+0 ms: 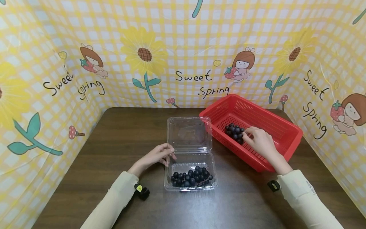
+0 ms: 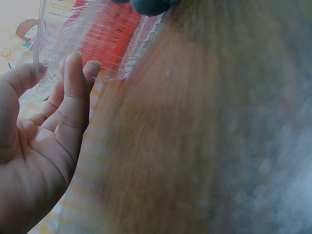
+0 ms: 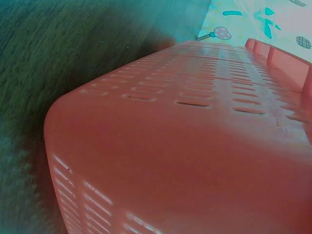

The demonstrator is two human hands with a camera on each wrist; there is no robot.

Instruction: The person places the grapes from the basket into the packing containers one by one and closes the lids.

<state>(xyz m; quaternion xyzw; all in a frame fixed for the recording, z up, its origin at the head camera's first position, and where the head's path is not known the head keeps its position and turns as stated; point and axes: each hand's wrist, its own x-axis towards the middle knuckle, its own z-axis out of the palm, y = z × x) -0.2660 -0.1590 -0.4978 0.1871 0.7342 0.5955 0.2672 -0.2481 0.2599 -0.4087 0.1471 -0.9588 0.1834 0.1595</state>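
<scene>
My left hand (image 1: 158,155) pinches the left edge of a clear plastic clamshell box (image 1: 215,168) near its hinge. In the left wrist view, thumb and fingers meet the wall of the box (image 2: 58,44). Its lid (image 1: 188,135) lies folded back, and a bunch of dark grapes (image 1: 190,179) sits in the front part of the base. Inside the red basket (image 1: 240,153), my right hand (image 1: 260,141) grips the right side of a second dark bunch of grapes (image 1: 233,130); its fingertips are partly hidden. The right wrist view shows only the basket's outer side (image 3: 170,146), not the hand.
The brown wooden table (image 1: 128,127) carries the box at its middle and the slanted basket at the back right. A checked cloth backdrop (image 1: 177,47) encloses the back and both sides. The box lid's right corner overlaps the basket's left end in the head view.
</scene>
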